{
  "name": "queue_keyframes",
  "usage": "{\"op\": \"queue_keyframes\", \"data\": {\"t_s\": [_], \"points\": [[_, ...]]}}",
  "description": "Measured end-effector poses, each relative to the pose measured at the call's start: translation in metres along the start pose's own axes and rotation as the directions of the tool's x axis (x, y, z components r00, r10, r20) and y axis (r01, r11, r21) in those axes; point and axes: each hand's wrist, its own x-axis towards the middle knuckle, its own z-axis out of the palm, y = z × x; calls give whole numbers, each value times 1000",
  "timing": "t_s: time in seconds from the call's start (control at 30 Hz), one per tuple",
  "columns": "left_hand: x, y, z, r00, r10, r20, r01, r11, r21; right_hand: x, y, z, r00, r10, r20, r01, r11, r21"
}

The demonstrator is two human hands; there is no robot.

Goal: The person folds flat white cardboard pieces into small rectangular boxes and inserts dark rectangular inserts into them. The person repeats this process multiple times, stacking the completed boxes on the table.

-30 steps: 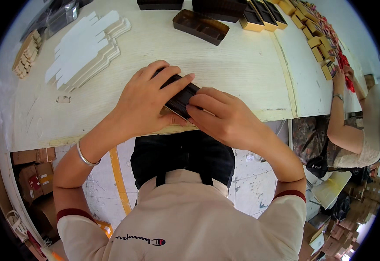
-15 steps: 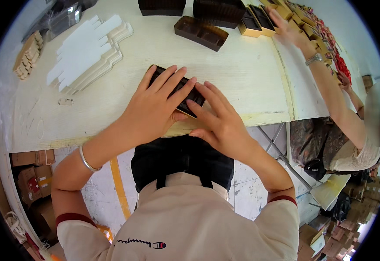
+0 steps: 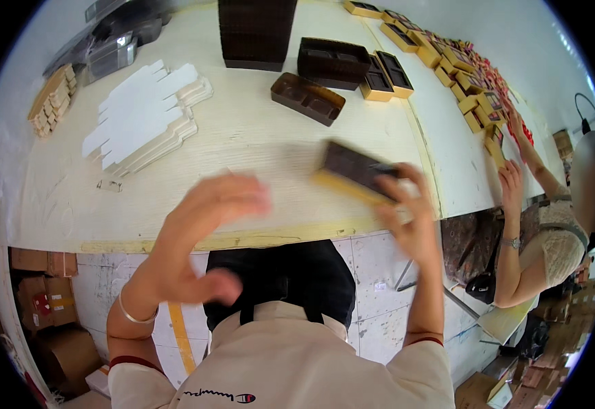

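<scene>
We see the pale table (image 3: 256, 136) first, then, above its near edge, a flat dark box with a tan rim (image 3: 353, 172) — gripped at its right end by the right hand (image 3: 406, 208), its long axis running up-left from there. The left hand (image 3: 209, 204) is blurred, open and holding nothing — it hangs left of the box, well apart.

Beige short-sleeved shirt with dark red cuffs, black apron, silver bracelet (image 3: 134, 316).
</scene>
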Motion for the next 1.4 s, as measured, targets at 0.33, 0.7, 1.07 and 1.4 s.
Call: {"op": "queue_keyframes", "data": {"t_s": [0.33, 0.7, 1.07, 1.4], "points": [[-74, 81, -12, 827, 428, -364, -528, 371, -764, 36, -4, 22, 969, -62, -239, -18, 948, -318], [-156, 138, -22, 882, 140, -450, -464, 101, -880, 147, -259, 231, 745, -642, 181, 641, 764, 71], [-236, 76, -125, 984, 94, -149, -174, 391, -904, 228, -326, 267, 669, -426, 609, 380, 900, 212], [-250, 49, -110, 841, -225, -491, -262, 626, -734, 239, -323, 251, 789, -495, 363, 440, 869, 229]]}}
